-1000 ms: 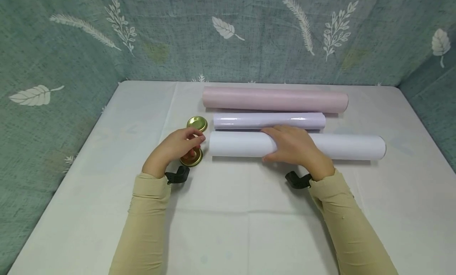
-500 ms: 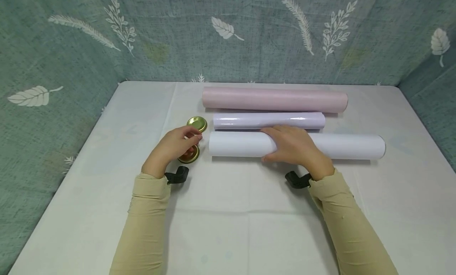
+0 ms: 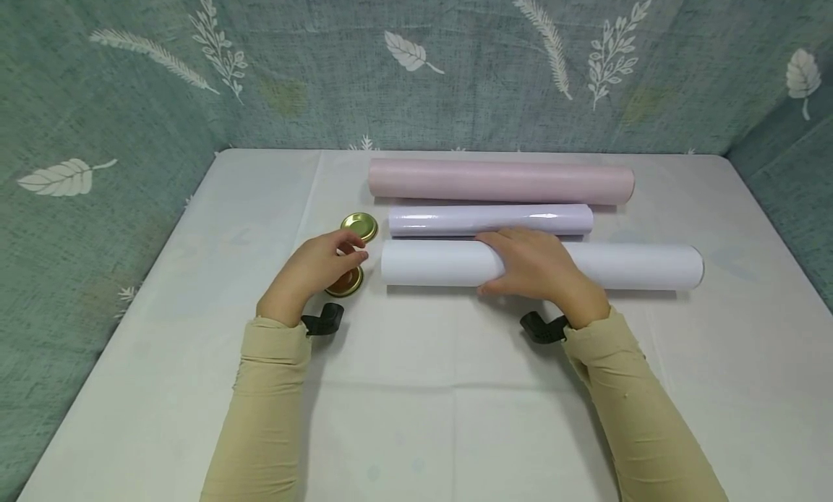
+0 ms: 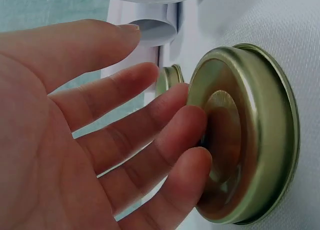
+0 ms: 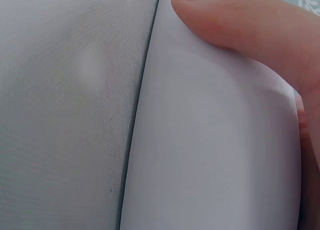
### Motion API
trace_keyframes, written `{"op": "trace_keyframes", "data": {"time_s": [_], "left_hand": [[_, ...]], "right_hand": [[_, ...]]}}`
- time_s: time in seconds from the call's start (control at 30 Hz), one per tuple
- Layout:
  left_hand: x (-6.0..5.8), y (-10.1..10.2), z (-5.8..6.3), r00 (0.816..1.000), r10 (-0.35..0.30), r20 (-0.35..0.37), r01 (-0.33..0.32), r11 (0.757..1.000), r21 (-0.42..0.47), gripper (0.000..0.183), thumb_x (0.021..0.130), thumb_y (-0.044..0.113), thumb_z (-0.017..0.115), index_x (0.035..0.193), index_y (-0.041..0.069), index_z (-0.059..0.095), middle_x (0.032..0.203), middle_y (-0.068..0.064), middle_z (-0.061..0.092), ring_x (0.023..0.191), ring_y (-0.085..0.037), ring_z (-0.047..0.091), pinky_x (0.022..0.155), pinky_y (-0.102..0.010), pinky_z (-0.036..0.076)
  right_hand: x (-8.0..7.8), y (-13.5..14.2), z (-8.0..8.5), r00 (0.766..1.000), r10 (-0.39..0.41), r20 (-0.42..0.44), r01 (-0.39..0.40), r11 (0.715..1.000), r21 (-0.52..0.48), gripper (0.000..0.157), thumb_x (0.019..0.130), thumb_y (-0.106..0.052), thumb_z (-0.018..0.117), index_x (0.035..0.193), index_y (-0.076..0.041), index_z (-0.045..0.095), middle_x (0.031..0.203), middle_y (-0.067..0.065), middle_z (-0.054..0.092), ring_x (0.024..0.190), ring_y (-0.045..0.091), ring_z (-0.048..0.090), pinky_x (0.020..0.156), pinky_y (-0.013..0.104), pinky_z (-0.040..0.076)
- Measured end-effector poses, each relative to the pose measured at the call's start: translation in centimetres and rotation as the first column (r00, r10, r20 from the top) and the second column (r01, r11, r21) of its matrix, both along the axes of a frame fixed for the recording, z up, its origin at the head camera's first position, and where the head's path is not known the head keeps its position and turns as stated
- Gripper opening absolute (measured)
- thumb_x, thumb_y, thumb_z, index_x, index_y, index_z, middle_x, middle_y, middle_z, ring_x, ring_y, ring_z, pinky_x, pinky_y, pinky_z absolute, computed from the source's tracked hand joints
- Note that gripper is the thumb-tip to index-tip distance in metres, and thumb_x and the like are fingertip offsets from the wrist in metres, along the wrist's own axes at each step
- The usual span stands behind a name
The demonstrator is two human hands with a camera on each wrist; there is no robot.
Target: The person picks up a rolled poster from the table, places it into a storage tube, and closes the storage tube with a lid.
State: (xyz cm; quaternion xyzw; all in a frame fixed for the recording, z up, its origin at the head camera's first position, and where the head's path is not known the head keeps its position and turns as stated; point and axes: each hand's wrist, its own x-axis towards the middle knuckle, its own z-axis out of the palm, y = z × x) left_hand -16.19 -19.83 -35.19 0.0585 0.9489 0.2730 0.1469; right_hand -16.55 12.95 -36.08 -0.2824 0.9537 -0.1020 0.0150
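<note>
My left hand (image 3: 319,263) hovers over the nearer gold metal jar lid (image 3: 353,281), its fingers spread and slightly bent. In the left wrist view the fingertips (image 4: 192,162) are right at the raised face of this lid (image 4: 270,130), while the thumb stands off it. A second gold lid (image 3: 359,226) lies flat just behind. My right hand (image 3: 536,267) grips the middle of a long white roll (image 3: 429,263), thumb on the near side and fingers over the far side. In the right wrist view the thumb (image 5: 220,20) lies along the white roll (image 5: 210,140).
Behind the white roll lie a shorter glossy lilac roll (image 3: 442,220) and a long pink roll (image 3: 494,181), all roughly parallel. A white cloth (image 3: 416,415) covers the table. Green leaf-patterned fabric (image 3: 455,68) stands around its back and sides.
The nearer lid has shifted slightly left and away from me along with my left hand, whose fingers have loosened a little. My right hand stays in place on the white roll.
</note>
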Motion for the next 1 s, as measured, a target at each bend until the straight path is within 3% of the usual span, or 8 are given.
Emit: {"op": "trace_keyframes", "data": {"time_s": [0.3, 0.4, 0.47, 0.67, 1.0], "left_hand": [[0.3, -0.1, 0.5, 0.991, 0.078, -0.105, -0.081, 0.997, -0.019, 0.034, 0.087, 0.037, 0.055, 0.113, 0.016, 0.055, 0.107, -0.005, 0.056, 0.095, -0.024, 0.049, 0.077, -0.040, 0.039], [0.6, -0.4, 0.7, 0.989, 0.116, -0.087, -0.123, 0.989, -0.077, 0.040, 0.085, 0.042, 0.055, 0.115, 0.016, 0.054, 0.111, -0.008, 0.051, 0.103, -0.028, 0.042, 0.078, -0.045, 0.038], [0.7, -0.6, 0.8, 0.991, 0.126, -0.035, -0.129, 0.984, -0.122, 0.047, 0.082, 0.048, 0.055, 0.117, 0.016, 0.051, 0.112, -0.009, 0.047, 0.105, -0.030, 0.037, 0.078, -0.047, 0.037], [0.9, -0.5, 1.0, 0.994, 0.058, 0.088, -0.037, 0.975, -0.221, 0.061, 0.075, 0.057, 0.060, 0.117, 0.015, 0.048, 0.117, -0.015, 0.037, 0.107, -0.034, 0.034, 0.076, -0.051, 0.038], [1.4, 0.4, 1.2, 0.996, 0.008, 0.085, 0.011, 0.976, -0.216, 0.049, 0.073, 0.040, 0.070, 0.113, 0.017, 0.051, 0.119, -0.013, 0.033, 0.108, -0.033, 0.031, 0.077, -0.051, 0.038]], "right_hand": [[0.0, 0.0, -0.1, 1.000, 0.005, 0.009, -0.005, 1.000, -0.003, 0.079, 0.061, -0.058, 0.069, 0.128, -0.022, 0.047, 0.122, 0.002, 0.052, 0.111, 0.022, 0.048, 0.085, 0.041, 0.039], [-0.1, -0.1, -0.1, 1.000, 0.014, 0.002, -0.014, 1.000, -0.002, 0.078, 0.062, -0.058, 0.069, 0.127, -0.022, 0.047, 0.122, 0.002, 0.053, 0.110, 0.022, 0.048, 0.084, 0.041, 0.040], [-0.1, 0.0, -0.1, 1.000, 0.015, -0.002, -0.015, 1.000, -0.003, 0.078, 0.062, -0.058, 0.069, 0.127, -0.022, 0.047, 0.121, 0.001, 0.053, 0.110, 0.021, 0.049, 0.084, 0.040, 0.040], [-0.1, 0.0, -0.1, 1.000, 0.011, 0.003, -0.011, 1.000, -0.001, 0.077, 0.062, -0.058, 0.069, 0.127, -0.022, 0.047, 0.121, 0.001, 0.053, 0.110, 0.022, 0.049, 0.084, 0.041, 0.040], [-0.1, 0.1, -0.1, 1.000, 0.006, 0.003, -0.006, 1.000, 0.002, 0.078, 0.062, -0.058, 0.069, 0.127, -0.022, 0.047, 0.122, 0.001, 0.052, 0.110, 0.022, 0.049, 0.084, 0.041, 0.040]]}}
